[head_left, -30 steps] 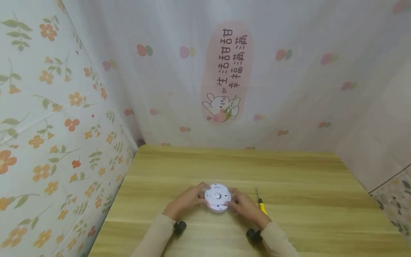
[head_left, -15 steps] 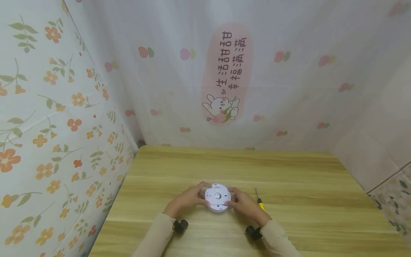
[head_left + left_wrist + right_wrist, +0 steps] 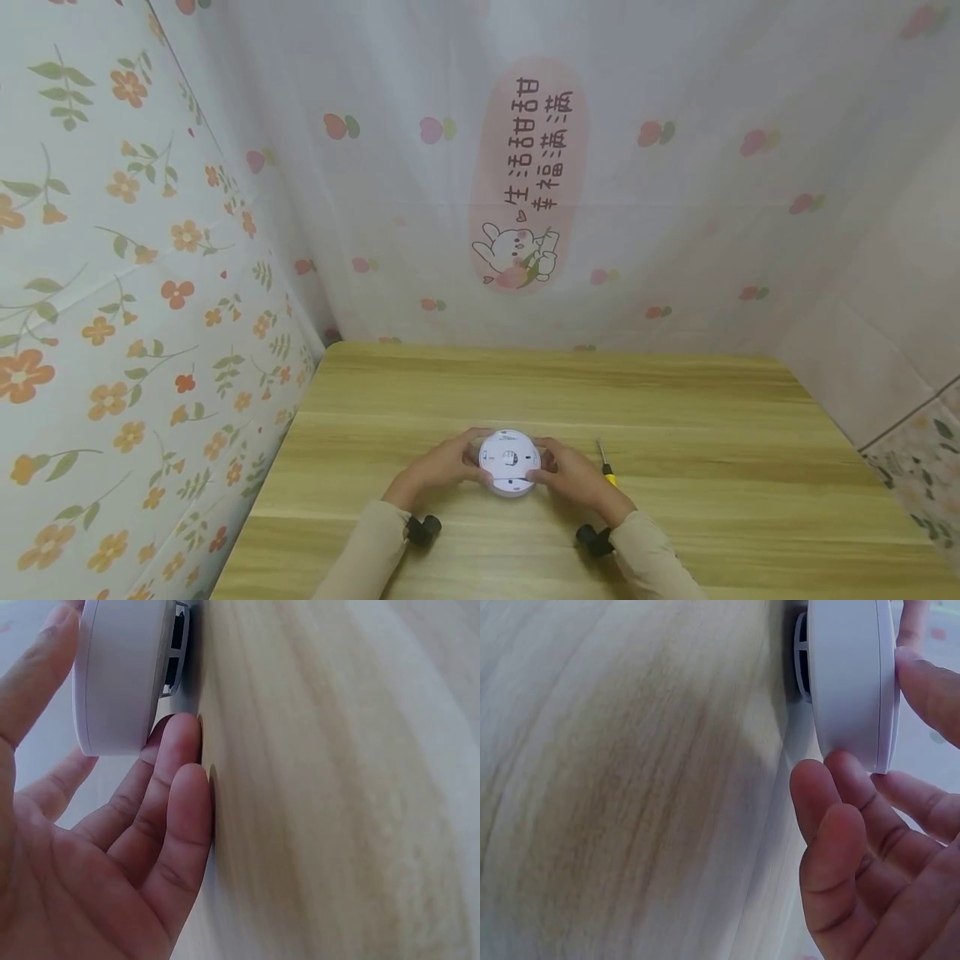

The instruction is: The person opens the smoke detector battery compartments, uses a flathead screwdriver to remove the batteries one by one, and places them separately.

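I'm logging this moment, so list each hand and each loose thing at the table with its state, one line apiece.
White round device: held between both hands, printed face up, vented face toward the table; whether its back is locked on cannot be told.
Left hand: grips the device's left edge.
Right hand: grips its right edge.
Screwdriver: lying unused, yellow handle partly hidden by the right arm.

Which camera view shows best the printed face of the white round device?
The head view: it looks down on the printed face, although this is too small to read. Both wrist views show the white round device edge-on: side wall and slotted part, not this face.
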The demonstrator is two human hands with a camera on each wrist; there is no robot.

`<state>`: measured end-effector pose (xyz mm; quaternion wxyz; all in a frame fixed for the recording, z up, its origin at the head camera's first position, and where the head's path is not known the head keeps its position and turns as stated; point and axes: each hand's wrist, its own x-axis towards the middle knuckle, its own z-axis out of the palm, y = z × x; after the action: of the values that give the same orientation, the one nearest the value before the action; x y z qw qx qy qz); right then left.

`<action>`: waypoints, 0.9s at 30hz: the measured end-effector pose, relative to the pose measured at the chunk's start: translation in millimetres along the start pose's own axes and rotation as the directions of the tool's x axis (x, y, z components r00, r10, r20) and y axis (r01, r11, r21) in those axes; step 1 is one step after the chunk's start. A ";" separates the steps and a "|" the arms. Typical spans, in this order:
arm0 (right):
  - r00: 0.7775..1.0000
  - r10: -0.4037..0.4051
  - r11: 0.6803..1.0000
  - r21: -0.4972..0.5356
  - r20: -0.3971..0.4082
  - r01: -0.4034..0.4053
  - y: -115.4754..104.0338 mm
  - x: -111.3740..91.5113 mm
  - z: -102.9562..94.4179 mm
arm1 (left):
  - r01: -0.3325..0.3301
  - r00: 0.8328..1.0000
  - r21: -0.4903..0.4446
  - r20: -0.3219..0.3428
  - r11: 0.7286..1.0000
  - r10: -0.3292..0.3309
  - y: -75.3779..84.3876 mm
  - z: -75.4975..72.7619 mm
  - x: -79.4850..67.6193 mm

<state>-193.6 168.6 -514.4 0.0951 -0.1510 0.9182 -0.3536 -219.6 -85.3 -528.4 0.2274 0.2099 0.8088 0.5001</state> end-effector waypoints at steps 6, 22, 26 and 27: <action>0.999 -0.032 0.999 0.009 0.004 0.032 -0.1 -0.6 -4.9 | -0.002 1.000 -0.006 -0.002 1.000 0.002 0.0 2.4 -1.2; 0.993 -0.114 0.992 0.057 0.023 0.113 -6.6 6.7 -14.1 | 0.000 0.999 0.037 -0.032 0.999 0.001 1.1 3.3 -4.5; 0.992 -0.119 0.991 0.065 0.039 0.116 -10.7 8.4 -13.2 | 0.002 1.000 0.033 -0.028 0.999 -0.001 1.0 3.0 -3.8; 0.992 -0.123 0.991 0.067 0.042 0.120 -11.7 8.8 -12.5 | 0.001 1.000 0.029 -0.026 1.000 -0.001 0.8 3.0 -3.7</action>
<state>-202.8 165.0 -497.9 0.0995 -0.2115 0.8930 -0.3846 -214.8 -84.9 -528.3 0.2140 0.2062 0.8189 0.4910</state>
